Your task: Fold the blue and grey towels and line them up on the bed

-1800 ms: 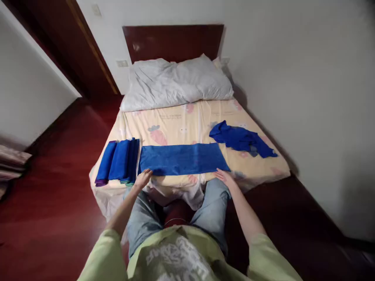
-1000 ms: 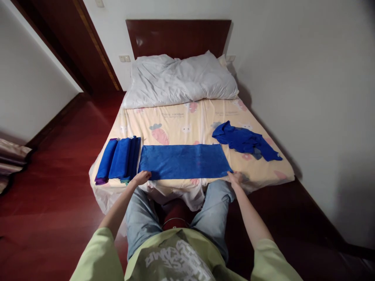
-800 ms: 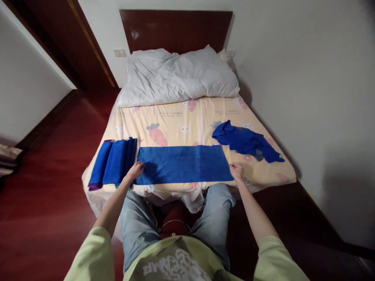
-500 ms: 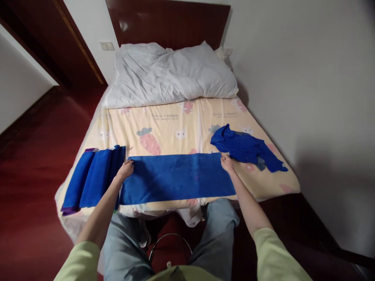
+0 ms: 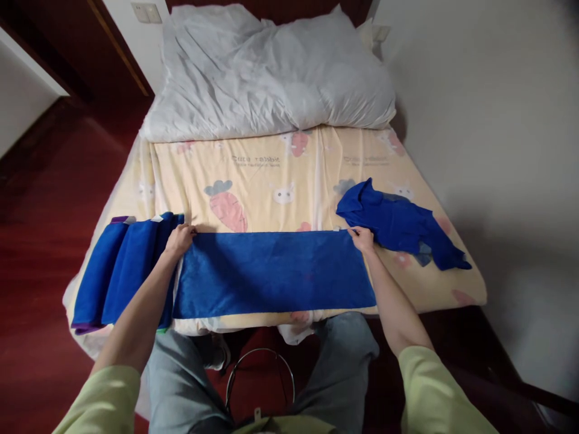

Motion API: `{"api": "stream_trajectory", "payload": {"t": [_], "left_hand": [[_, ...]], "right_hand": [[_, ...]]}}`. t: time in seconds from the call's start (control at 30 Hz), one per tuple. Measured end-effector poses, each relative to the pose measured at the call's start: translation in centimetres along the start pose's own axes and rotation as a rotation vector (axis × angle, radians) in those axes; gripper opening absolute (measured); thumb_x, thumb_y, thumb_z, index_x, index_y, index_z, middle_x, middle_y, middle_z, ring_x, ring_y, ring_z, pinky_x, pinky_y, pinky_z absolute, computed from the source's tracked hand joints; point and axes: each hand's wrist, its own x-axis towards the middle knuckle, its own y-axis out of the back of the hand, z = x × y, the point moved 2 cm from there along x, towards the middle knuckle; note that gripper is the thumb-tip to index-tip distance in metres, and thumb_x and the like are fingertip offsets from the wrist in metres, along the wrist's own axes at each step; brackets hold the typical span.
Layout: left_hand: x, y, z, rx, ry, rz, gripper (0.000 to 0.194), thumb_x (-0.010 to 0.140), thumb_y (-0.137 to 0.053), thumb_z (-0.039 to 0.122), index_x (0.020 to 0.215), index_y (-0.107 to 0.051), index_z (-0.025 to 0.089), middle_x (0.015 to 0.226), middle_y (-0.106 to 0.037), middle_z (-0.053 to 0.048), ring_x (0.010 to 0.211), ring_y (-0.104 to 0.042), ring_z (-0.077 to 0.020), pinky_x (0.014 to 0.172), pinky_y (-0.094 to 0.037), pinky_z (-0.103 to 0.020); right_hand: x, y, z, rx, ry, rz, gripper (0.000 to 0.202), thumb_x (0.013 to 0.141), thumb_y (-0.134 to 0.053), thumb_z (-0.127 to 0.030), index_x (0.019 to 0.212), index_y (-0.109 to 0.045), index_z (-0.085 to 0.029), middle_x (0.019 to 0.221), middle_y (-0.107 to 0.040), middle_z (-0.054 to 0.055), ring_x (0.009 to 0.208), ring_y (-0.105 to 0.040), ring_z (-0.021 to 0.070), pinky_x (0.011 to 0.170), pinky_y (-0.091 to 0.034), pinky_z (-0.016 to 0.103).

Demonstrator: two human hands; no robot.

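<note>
A blue towel (image 5: 271, 274) lies spread flat along the near edge of the bed. My left hand (image 5: 181, 239) pinches its far left corner, and my right hand (image 5: 362, 239) grips the far right corner, the fingers of both closed on the cloth. Just left of my left hand sit several folded blue towels (image 5: 131, 265) side by side, with purple and green edges showing. A crumpled blue cloth (image 5: 398, 223) lies beyond and to the right of my right hand.
The bed (image 5: 262, 187) has a yellow sheet printed with carrots and rabbits. A rumpled white quilt (image 5: 266, 78) lies across its head end. A wall (image 5: 497, 150) rises on the right. Dark red floor (image 5: 36, 241) shows on the left.
The view has tilted down and come closer to the bed. Both hands still hold the towel's far corners, and the towel stays flat in the same place.
</note>
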Motion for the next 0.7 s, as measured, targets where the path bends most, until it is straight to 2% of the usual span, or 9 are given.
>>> {"api": "stream_trajectory", "payload": {"t": [0.1, 0.17, 0.27, 0.33, 0.37, 0.43, 0.53, 0.6, 0.7], "left_hand": [[-0.3, 0.3, 0.1, -0.050, 0.112, 0.109, 0.028, 0.088, -0.052, 0.025, 0.100, -0.074, 0.012, 0.102, -0.068, -0.014, 0.098, -0.064, -0.0266, 0.089, -0.053, -0.036], [-1.2, 0.1, 0.9, -0.066, 0.171, 0.179, 0.030, 0.091, -0.049, 0.025, 0.103, -0.074, 0.012, 0.103, -0.067, -0.015, 0.103, -0.062, -0.0290, 0.091, -0.052, -0.039], [-3.7, -0.9, 3.4, -0.059, 0.218, 0.309, 0.036, 0.095, -0.043, 0.022, 0.117, -0.069, 0.012, 0.119, -0.064, -0.018, 0.123, -0.053, -0.0344, 0.101, -0.047, -0.048], [-6.0, -2.0, 5.5, -0.067, 0.195, 0.385, 0.043, 0.097, -0.041, 0.021, 0.134, -0.060, 0.013, 0.143, -0.053, -0.019, 0.138, -0.042, -0.0353, 0.110, -0.039, -0.053], [-7.1, -2.7, 6.5, -0.078, 0.158, 0.393, 0.047, 0.098, -0.040, 0.022, 0.141, -0.054, 0.014, 0.152, -0.045, -0.018, 0.144, -0.035, -0.0344, 0.115, -0.034, -0.053], [-9.1, -3.9, 8.1, -0.109, 0.085, 0.351, 0.052, 0.099, -0.040, 0.026, 0.149, -0.045, 0.014, 0.162, -0.033, -0.016, 0.152, -0.023, -0.0326, 0.121, -0.026, -0.053], [-11.8, -4.9, 9.0, -0.159, 0.093, 0.296, 0.057, 0.101, -0.037, 0.032, 0.154, -0.039, 0.012, 0.165, -0.027, -0.016, 0.156, -0.016, -0.0325, 0.124, -0.022, -0.054], [-13.7, -4.8, 8.8, -0.183, 0.124, 0.300, 0.059, 0.102, -0.034, 0.035, 0.156, -0.036, 0.012, 0.166, -0.025, -0.017, 0.156, -0.015, -0.0319, 0.124, -0.022, -0.054], [-17.6, -4.6, 8.3, -0.194, 0.122, 0.311, 0.061, 0.102, -0.033, 0.037, 0.156, -0.034, 0.010, 0.168, -0.022, -0.017, 0.157, -0.014, -0.0306, 0.125, -0.022, -0.052]], "right_hand": [[0.1, 0.2, 0.1, -0.001, -0.008, 0.047, 0.020, 0.084, -0.065, -0.023, 0.092, -0.080, -0.013, 0.093, -0.078, 0.012, 0.087, -0.068, 0.0255, 0.088, -0.049, 0.033], [-0.6, -0.1, -0.3, -0.026, -0.023, 0.094, 0.024, 0.087, -0.060, -0.022, 0.096, -0.079, -0.011, 0.098, -0.076, 0.016, 0.091, -0.066, 0.0268, 0.092, -0.048, 0.036], [-3.5, -0.9, -1.9, -0.101, -0.001, 0.249, 0.033, 0.092, -0.051, -0.021, 0.111, -0.076, -0.009, 0.119, -0.070, 0.020, 0.111, -0.059, 0.0312, 0.103, -0.042, 0.044], [-6.5, -1.8, -3.4, -0.158, 0.075, 0.319, 0.042, 0.096, -0.045, -0.024, 0.130, -0.067, -0.012, 0.140, -0.058, 0.020, 0.128, -0.048, 0.0332, 0.109, -0.035, 0.050], [-8.0, -2.4, -4.2, -0.181, 0.127, 0.308, 0.046, 0.098, -0.043, -0.027, 0.139, -0.060, -0.015, 0.150, -0.051, 0.018, 0.135, -0.042, 0.0331, 0.113, -0.031, 0.051], [-10.7, -3.5, -5.3, -0.202, 0.219, 0.194, 0.052, 0.101, -0.040, -0.032, 0.151, -0.048, -0.018, 0.160, -0.038, 0.014, 0.146, -0.032, 0.0310, 0.119, -0.025, 0.051], [-13.5, -4.4, -5.7, -0.172, 0.251, 0.012, 0.058, 0.100, -0.041, -0.038, 0.155, -0.041, -0.019, 0.166, -0.031, 0.010, 0.153, -0.021, 0.0271, 0.125, -0.014, 0.050], [-15.0, -4.0, -5.2, -0.133, 0.221, 0.007, 0.059, 0.100, -0.039, -0.039, 0.155, -0.039, -0.018, 0.167, -0.027, 0.010, 0.156, -0.017, 0.0254, 0.126, -0.010, 0.051], [-17.5, -2.4, -3.4, -0.069, 0.174, 0.082, 0.060, 0.100, -0.036, -0.039, 0.154, -0.039, -0.014, 0.167, -0.026, 0.013, 0.157, -0.014, 0.0240, 0.127, -0.008, 0.051]]}}
